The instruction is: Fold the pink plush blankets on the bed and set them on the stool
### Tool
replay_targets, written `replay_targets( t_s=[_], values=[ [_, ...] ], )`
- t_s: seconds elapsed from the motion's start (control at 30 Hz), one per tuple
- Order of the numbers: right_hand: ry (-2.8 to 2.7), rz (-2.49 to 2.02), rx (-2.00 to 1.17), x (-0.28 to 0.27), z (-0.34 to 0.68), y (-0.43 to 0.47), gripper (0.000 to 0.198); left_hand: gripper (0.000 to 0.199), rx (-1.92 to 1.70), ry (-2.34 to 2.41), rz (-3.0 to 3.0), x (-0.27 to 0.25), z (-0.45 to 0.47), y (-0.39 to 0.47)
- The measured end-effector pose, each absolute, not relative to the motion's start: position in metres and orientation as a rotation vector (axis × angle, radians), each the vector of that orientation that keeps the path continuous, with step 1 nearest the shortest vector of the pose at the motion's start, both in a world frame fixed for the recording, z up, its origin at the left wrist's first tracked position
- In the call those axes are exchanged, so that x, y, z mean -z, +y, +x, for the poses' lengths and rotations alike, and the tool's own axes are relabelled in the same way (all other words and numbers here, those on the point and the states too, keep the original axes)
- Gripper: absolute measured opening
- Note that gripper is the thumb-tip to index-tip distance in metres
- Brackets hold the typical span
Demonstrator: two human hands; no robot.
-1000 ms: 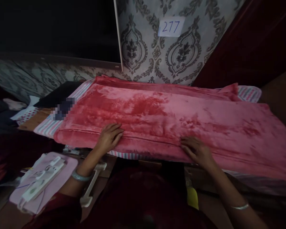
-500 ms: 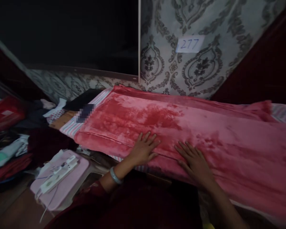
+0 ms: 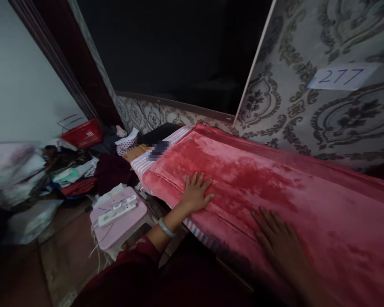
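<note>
A red and pink plush blanket (image 3: 224,170) lies folded in a long flat strip over a striped cloth (image 3: 140,164), whose edge shows at the far left end and along the front. My left hand (image 3: 196,194) rests flat on the blanket near its front fold, fingers spread, a pale bangle (image 3: 166,228) on the wrist. Further right, my right hand (image 3: 280,234) lies palm down on the same blanket with its fingers stretched out. Neither hand grips anything. A dark blurred-out item (image 3: 158,150) sits on the striped cloth at the left end.
A pink stool (image 3: 115,232) with a white power strip (image 3: 117,211) and cords stands left of the blanket. Piled clothes (image 3: 80,175) and a red basket (image 3: 85,133) lie beyond. A large dark screen (image 3: 179,51) hangs above, beside a paper marked 277 (image 3: 344,76).
The view has swung left, bringing more of the clothes pile and floor into sight. My left hand has shifted along the blanket toward its left end; both hands stay flat on it.
</note>
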State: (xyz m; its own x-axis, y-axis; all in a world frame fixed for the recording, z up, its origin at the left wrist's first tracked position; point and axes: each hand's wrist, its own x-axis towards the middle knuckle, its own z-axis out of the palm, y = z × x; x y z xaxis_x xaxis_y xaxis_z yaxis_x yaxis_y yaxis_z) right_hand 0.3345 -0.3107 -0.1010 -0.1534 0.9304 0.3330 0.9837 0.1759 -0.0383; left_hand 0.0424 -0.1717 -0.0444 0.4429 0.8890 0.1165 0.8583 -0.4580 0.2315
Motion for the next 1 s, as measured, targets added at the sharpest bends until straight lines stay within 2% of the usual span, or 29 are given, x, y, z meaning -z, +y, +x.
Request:
replay_targets(
  t_s=[0.1, 0.2, 0.4, 0.5, 0.77, 1.0],
  values=[
    [-2.177, -1.835, 0.289, 0.105, 0.339, -0.312, 0.056, 0.059, -0.45, 1.617, 2.524, 0.044, 0.026, -0.166],
    [-2.167, -1.819, 0.311, 0.104, 0.341, -0.311, 0.056, 0.052, -0.665, 1.938, 2.385, 0.039, -0.011, -0.156],
    [-2.185, -1.789, 0.34, 0.099, 0.338, -0.312, 0.058, 0.065, -0.96, 2.411, 1.768, 0.031, -0.098, -0.139],
    [-2.172, -1.792, 0.339, 0.098, 0.337, -0.312, 0.058, 0.06, -0.887, 2.37, 1.595, 0.023, -0.12, -0.128],
    [-2.17, -1.815, 0.312, 0.1, 0.339, -0.312, 0.058, 0.032, -0.652, 2.312, 1.585, 0.006, -0.136, -0.1],
    [-2.173, -1.85, 0.329, 0.098, 0.338, -0.312, 0.056, 0.031, -0.531, 2.321, 1.643, 0.004, -0.135, -0.089]
  ],
)
